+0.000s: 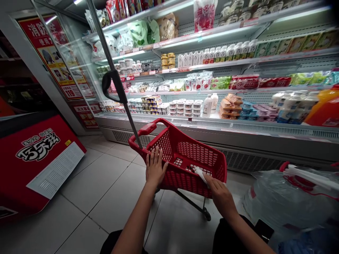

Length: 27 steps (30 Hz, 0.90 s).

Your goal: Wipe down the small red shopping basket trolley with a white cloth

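Observation:
A red plastic shopping basket cart (185, 181) with lattice sides stands on the floor in front of me. My left hand (155, 168) lies on its near rim, close to the handle end, with the fingers stretched out and nothing held. Farther right along that rim, my right hand (219, 194) is closed on a crumpled white cloth (200, 173). The cloth hangs over the rim into the basket; whether it is fabric or paper I cannot tell. A long grey pole with a black grip (116, 84) rises at a slant from the cart's left end.
Behind the cart runs a refrigerated display case (169, 121) stocked with dairy cups, bottles and bags. A red freezer chest (39, 165) stands at left. Large clear water bottles (286, 201) with red caps stand close on my right. Pale floor tiles (97, 197) lie between.

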Each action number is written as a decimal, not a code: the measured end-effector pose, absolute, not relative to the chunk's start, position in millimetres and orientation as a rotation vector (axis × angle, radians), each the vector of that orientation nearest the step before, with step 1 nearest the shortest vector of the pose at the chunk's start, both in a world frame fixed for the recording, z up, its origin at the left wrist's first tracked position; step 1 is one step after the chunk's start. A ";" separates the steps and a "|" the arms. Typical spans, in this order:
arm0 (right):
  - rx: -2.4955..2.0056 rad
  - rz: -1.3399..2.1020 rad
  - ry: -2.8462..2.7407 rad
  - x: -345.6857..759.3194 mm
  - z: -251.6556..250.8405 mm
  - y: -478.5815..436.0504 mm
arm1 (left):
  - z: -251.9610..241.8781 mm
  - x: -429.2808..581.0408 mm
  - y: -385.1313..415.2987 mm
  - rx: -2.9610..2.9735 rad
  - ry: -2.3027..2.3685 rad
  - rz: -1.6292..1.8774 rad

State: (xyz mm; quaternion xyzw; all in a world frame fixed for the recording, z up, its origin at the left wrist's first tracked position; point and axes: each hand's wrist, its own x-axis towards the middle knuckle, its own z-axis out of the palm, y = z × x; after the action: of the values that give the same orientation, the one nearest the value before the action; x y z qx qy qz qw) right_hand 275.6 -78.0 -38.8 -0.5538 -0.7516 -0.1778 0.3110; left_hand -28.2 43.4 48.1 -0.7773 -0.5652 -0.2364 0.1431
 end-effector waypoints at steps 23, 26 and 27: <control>-0.994 -0.379 -2.340 278.0 -35.6 -86.7 | -1.6 -24.5 26.8 -2.357 -1.869 -0.746; -1.106 -0.429 -2.296 317.8 -41.3 -66.7 | -5.5 -25.3 32.4 -2.356 -1.904 -0.782; -1.142 -0.443 -2.273 324.0 -43.2 -63.8 | -7.0 -24.1 34.6 -2.349 -1.901 -0.802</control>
State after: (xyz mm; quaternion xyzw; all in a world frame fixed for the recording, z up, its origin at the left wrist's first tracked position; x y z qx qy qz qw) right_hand 324.0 -63.8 -43.2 -0.4253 -0.8460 -0.1648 0.2762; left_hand -24.1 34.6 -7.0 -0.7513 -0.6081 -0.2564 0.0075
